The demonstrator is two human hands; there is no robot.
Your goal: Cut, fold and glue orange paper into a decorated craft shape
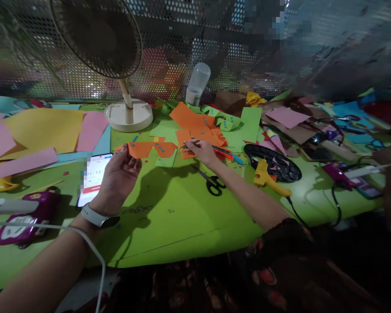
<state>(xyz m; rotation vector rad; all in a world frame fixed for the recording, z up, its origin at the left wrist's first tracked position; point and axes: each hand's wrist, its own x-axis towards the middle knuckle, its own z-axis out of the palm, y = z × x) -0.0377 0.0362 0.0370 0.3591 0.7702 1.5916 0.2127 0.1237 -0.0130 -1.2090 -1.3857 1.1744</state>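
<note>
The left hand (pixel 122 174) has its grip pinched on an orange paper strip (pixel 140 150) dotted with blue, its thumb and fingers at the strip's left end; the strip lies beyond and to the left of the scissors (pixel 212 184). The right hand (pixel 202 151), just beyond the scissors, has its grip closed on a thin, dark tool, too small to make out, with its tip near the strip's right end.

A phone (pixel 89 191) showing running digits lies left of the scissors, partly behind the left hand, whose wrist bears a watch (pixel 96 216) with a pale strap. Beyond the scissors is a heap of orange paper (pixel 193 123), with blue-dotted green cut-outs (pixel 230 122) behind it. To the right of the scissors are a black palette (pixel 288 167) and a yellow glue gun (pixel 262 174), its nozzle end over the palette. Farther left than the phone, seen from the scissors, sits a purple device (pixel 29 217); yellow paper (pixel 48 128) spreads beyond it. A fan (pixel 128 117) and a clear bottle (pixel 199 78) stand well beyond the scissors, at the back of the green worktop (pixel 179 230).
</note>
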